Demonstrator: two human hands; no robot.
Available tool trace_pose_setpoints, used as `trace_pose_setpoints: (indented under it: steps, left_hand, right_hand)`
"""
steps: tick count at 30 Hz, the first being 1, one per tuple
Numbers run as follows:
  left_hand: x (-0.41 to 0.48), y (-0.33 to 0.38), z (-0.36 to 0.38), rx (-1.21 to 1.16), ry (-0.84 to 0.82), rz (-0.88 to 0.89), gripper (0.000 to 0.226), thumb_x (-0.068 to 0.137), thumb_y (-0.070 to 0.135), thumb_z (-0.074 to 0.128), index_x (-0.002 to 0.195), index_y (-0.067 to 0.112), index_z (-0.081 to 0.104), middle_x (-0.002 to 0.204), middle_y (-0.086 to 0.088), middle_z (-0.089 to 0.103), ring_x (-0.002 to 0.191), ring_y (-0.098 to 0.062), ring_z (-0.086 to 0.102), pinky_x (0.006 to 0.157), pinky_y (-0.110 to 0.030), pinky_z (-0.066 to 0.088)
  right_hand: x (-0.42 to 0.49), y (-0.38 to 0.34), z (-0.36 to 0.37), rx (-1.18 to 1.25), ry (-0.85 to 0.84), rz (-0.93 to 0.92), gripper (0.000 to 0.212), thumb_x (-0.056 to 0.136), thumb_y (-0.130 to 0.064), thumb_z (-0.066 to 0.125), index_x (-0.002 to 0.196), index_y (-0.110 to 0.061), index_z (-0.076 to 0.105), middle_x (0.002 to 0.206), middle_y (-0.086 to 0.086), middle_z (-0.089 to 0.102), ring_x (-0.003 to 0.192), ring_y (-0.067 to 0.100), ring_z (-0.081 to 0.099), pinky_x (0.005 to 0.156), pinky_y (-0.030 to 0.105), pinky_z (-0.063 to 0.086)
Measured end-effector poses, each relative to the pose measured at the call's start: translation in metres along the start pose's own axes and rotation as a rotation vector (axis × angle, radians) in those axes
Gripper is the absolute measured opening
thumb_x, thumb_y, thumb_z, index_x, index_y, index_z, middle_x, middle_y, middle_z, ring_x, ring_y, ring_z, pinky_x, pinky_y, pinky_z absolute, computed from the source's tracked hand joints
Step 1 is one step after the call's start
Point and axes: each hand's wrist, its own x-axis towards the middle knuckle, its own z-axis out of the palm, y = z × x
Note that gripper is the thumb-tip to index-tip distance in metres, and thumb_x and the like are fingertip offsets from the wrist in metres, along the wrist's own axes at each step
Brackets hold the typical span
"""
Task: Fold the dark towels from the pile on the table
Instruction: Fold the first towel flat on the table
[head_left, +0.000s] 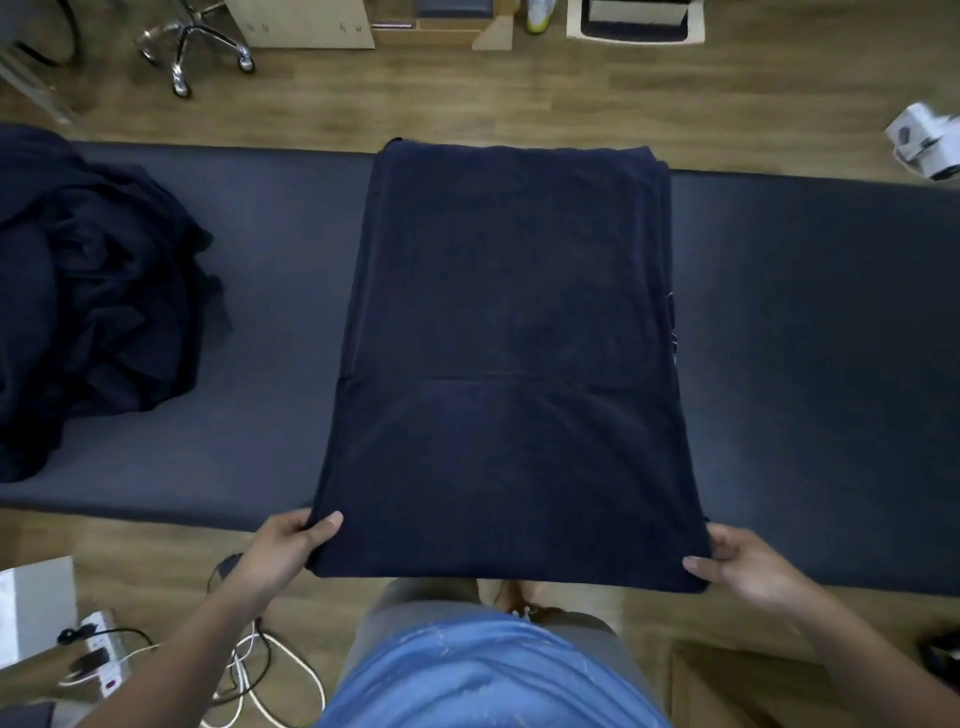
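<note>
A dark navy towel (514, 322) lies stretched across the dark padded table (810, 332), folded into a long panel, with its near end hanging past the front edge. My left hand (291, 545) pinches the near left corner, thumb on top. My right hand (737, 564) grips the near right corner the same way. A crease runs across the towel about two thirds of the way toward me. The pile of dark towels (88, 306) sits crumpled at the table's left end.
Beyond the table are a wooden floor, an office chair base (195, 44) and cabinets (311, 23). A white device (927, 140) stands at the far right. A power strip with cables (104, 649) lies on the floor at my lower left.
</note>
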Motion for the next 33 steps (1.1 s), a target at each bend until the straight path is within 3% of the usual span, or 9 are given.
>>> trace_pose_setpoints:
  steps: [3,5,10,13,18,22,25,29,33]
  left_hand:
    - [-0.012,-0.005,0.014,0.102,-0.038,-0.012,0.013,0.094,0.009,0.065,0.084,0.007,0.074,0.068,0.006,0.073,0.066,-0.010,0.067,0.055,-0.017,0.048]
    - [-0.013,-0.007,0.023,0.174,-0.027,-0.020,0.012,0.093,0.008,0.066,0.083,0.011,0.073,0.071,0.010,0.072,0.079,-0.018,0.069,0.060,-0.021,0.049]
    - [-0.010,0.002,0.024,0.131,0.047,-0.011,0.004,0.089,0.016,0.072,0.092,0.012,0.072,0.088,-0.002,0.076,0.088,-0.021,0.071,0.071,-0.030,0.052]
    - [-0.010,0.010,0.033,0.133,0.165,0.017,0.022,0.088,0.022,0.074,0.093,0.007,0.060,0.089,-0.005,0.069,0.079,-0.017,0.064,0.060,-0.029,0.045]
    - [0.002,0.016,0.032,0.362,0.179,0.030,0.041,0.085,0.023,0.074,0.096,0.010,0.038,0.096,-0.008,0.057,0.091,-0.030,0.056,0.077,-0.042,0.044]
    - [-0.011,0.005,0.039,0.897,0.401,0.581,0.040,0.078,0.031,0.068,0.105,0.013,0.046,0.105,-0.012,0.048,0.096,-0.037,0.053,0.082,-0.047,0.047]
    - [-0.029,-0.022,0.071,1.172,0.145,0.955,0.052,0.067,0.041,0.067,0.111,0.018,0.051,0.114,-0.010,0.052,0.099,-0.034,0.059,0.091,-0.045,0.039]
    - [-0.028,-0.038,0.095,1.405,0.020,0.805,0.094,0.041,0.047,0.087,0.122,0.017,0.048,0.125,-0.015,0.048,0.111,-0.038,0.048,0.105,-0.056,0.034]
    - [-0.024,-0.031,0.102,1.501,0.032,0.749,0.095,0.039,0.033,0.090,0.120,0.016,0.043,0.123,-0.018,0.043,0.110,-0.040,0.044,0.101,-0.063,0.035]
  right_hand:
    - [0.000,0.013,-0.006,-0.124,-0.019,0.026,0.031,0.079,-0.018,0.079,0.108,-0.020,0.071,0.104,-0.006,0.077,0.102,0.016,0.071,0.101,0.046,0.050]
    - [0.000,0.016,-0.005,-0.133,0.016,0.065,0.026,0.082,-0.015,0.078,0.107,-0.018,0.072,0.100,-0.006,0.077,0.097,0.015,0.072,0.099,0.045,0.051]
    - [-0.004,-0.013,0.003,-0.046,0.170,0.102,0.034,0.090,-0.056,0.059,0.106,-0.027,0.066,0.100,-0.005,0.075,0.094,0.020,0.071,0.082,0.044,0.058]
    - [0.004,-0.046,0.007,0.036,0.304,0.034,0.025,0.098,-0.040,0.056,0.099,-0.018,0.066,0.101,0.001,0.071,0.090,0.020,0.067,0.077,0.040,0.054]
    - [0.011,-0.053,0.004,0.227,0.412,0.136,0.023,0.094,-0.028,0.066,0.091,-0.005,0.064,0.095,0.010,0.068,0.083,0.026,0.063,0.067,0.040,0.051]
    - [-0.003,-0.036,0.019,-0.353,0.710,-0.190,0.016,0.087,-0.027,0.069,0.093,-0.018,0.058,0.092,0.003,0.059,0.085,0.025,0.059,0.074,0.037,0.047]
    - [-0.021,-0.019,0.062,-0.591,0.620,-0.485,0.014,0.083,-0.021,0.073,0.093,-0.020,0.063,0.094,-0.002,0.055,0.087,0.020,0.056,0.070,0.033,0.046]
    - [-0.015,0.015,0.103,-1.051,0.416,-0.526,0.074,0.054,-0.042,0.089,0.120,-0.023,0.061,0.118,0.004,0.055,0.109,0.025,0.052,0.086,0.041,0.054]
    - [-0.006,0.015,0.105,-1.238,0.463,-0.552,0.089,0.043,-0.013,0.087,0.123,-0.019,0.049,0.119,0.016,0.051,0.105,0.036,0.049,0.083,0.050,0.050]
